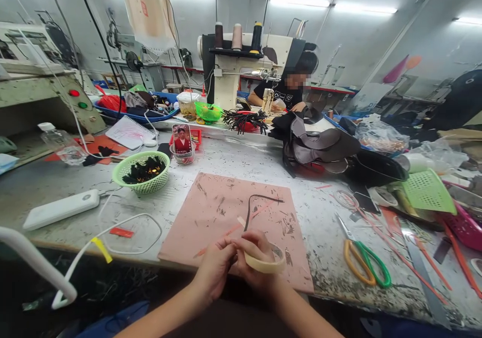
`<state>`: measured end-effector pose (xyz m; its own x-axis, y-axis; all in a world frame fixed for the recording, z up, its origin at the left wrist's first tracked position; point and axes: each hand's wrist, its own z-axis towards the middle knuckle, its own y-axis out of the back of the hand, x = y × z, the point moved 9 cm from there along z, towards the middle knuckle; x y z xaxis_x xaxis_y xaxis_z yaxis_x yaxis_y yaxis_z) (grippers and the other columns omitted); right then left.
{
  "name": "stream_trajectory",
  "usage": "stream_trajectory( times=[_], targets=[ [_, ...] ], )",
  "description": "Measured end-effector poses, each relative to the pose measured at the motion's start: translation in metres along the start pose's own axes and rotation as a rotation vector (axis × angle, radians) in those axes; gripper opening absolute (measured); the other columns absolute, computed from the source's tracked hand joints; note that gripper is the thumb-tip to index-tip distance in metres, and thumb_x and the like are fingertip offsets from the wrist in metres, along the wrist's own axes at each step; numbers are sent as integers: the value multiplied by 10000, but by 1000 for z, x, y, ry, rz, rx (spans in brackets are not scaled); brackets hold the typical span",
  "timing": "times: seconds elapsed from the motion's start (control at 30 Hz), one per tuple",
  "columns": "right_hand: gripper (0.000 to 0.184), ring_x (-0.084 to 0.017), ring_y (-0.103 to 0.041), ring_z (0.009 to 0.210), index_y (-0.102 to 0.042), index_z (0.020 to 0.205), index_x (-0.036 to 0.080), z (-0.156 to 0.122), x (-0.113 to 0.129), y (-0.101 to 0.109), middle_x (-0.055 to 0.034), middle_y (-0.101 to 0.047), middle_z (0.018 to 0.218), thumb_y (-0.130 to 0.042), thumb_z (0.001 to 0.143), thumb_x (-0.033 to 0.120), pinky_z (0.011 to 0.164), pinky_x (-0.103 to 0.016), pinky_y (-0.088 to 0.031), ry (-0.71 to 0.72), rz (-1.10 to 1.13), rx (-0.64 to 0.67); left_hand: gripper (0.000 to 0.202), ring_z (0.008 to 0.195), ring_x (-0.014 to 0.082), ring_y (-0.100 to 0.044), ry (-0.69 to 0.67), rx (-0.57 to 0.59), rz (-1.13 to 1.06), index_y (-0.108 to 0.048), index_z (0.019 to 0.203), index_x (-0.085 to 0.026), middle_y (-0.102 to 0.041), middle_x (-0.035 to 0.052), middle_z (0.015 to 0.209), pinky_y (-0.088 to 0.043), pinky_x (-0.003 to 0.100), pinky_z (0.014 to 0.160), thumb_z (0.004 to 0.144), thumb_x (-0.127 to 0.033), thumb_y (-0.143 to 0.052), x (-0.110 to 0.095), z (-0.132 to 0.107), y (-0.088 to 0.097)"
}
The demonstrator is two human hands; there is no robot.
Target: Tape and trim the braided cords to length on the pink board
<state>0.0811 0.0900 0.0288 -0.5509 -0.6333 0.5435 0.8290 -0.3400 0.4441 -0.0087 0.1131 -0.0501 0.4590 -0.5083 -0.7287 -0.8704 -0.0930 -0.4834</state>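
Note:
My right hand [258,260] is closed around a roll of cream-coloured tape [265,265], its ring hooked over the fingers. Pressed against it, my left hand [215,265] has its fingers pinched together; what lies between the fingertips is hidden. Both hands are over the near edge of a worn pink board [211,205]. A thin black cord [249,208] lies on the board, bent at the top, its lower end close to the right fingers. Beside it a short pale strip [241,221] sticks up near the hands.
Scissors [363,262] with orange and green handles lie to the right, near a metal ruler [424,277]. On the left are a green basket of black pieces [141,185], a white power bank [62,209] and a propped phone [182,139]. Behind a sewing machine [226,84] sits a co-worker [282,94].

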Motion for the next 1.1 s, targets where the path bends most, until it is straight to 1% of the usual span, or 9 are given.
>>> stream_trajectory(
  times=[0.13, 0.23, 0.37, 0.47, 0.53, 0.7, 0.83, 0.97, 1.1],
  targets=[
    [353, -123, -577, 742, -577, 1054, 248, 1, 8, 3, -52, -572, 915, -484, 765, 69, 605, -221, -506, 148, -115, 68, 207, 515, 84, -485, 37, 22, -10, -654, 529, -120, -595, 2, 523, -378, 205, 547, 456, -264, -783, -1, -3, -1],
    [242, -143, -562, 718, -598, 963, 208, 5, 8, 10, -57, -593, 834, -533, 757, 98, 602, -247, -494, 152, -167, 75, 224, 512, 73, -477, 53, 15, -14, -635, 506, -121, -584, -6, 512, -381, 192, 546, 447, -260, -800, -1, -3, 3],
    [75, -178, -561, 687, -601, 781, 184, 13, -11, 10, -43, -595, 696, -617, 742, 245, 585, -287, -486, -60, -164, 209, 232, 496, 56, -461, 60, -22, -27, -606, 487, -135, -553, -35, 486, -382, 175, 532, 445, -236, -810, 4, -3, 10],
    [63, -157, -582, 670, -614, 771, 196, 12, -23, 6, -31, -617, 709, -554, 781, 211, 589, -265, -485, -214, -71, 352, 220, 502, 55, -476, 68, -32, -47, -614, 514, -135, -572, -30, 515, -396, 173, 535, 461, -225, -808, 9, -2, 12],
    [125, -143, -589, 659, -624, 757, 206, 9, -30, 7, -23, -628, 714, -508, 800, 183, 605, -255, -481, -319, 7, 381, 209, 542, 67, -516, 75, -29, -66, -623, 535, -134, -597, -13, 554, -416, 177, 561, 476, -220, -804, 12, -1, 11],
    [106, -161, -587, 652, -629, 666, 202, -9, -54, 23, -20, -637, 668, -592, 725, 282, 617, -268, -470, -674, 214, 145, 198, 758, 102, -586, 57, -38, -142, -628, 577, -160, -631, -12, 676, -445, 172, 668, 490, -210, -799, 10, 4, 8],
    [138, -139, -550, 564, -639, 651, 198, -31, -61, 1, 2, -624, 613, -665, 626, 331, 541, -251, -444, -995, 545, 79, 199, 650, 80, -557, 64, 9, -160, -629, 582, -147, -633, -15, 663, -451, 189, 661, 499, -217, -796, 9, 3, 1],
    [229, -92, -488, 502, -640, 709, 189, -37, -58, -14, 24, -599, 612, -727, 541, 319, 473, -215, -385, -1119, 802, -22, 193, 612, 86, -542, 51, 47, -154, -627, 560, -133, -626, -3, 620, -449, 207, 663, 506, -220, -792, 6, 0, -4],
    [293, -64, -404, 414, -550, 584, 180, -42, -58, -21, 62, -492, 484, -762, 495, 362, 390, -193, -275, -1234, 892, -57, 170, 619, 81, -527, 36, 37, -145, -635, 554, -140, -590, -22, 616, -447, 212, 693, 514, -203, -788, 5, -1, -2]
  ],
)
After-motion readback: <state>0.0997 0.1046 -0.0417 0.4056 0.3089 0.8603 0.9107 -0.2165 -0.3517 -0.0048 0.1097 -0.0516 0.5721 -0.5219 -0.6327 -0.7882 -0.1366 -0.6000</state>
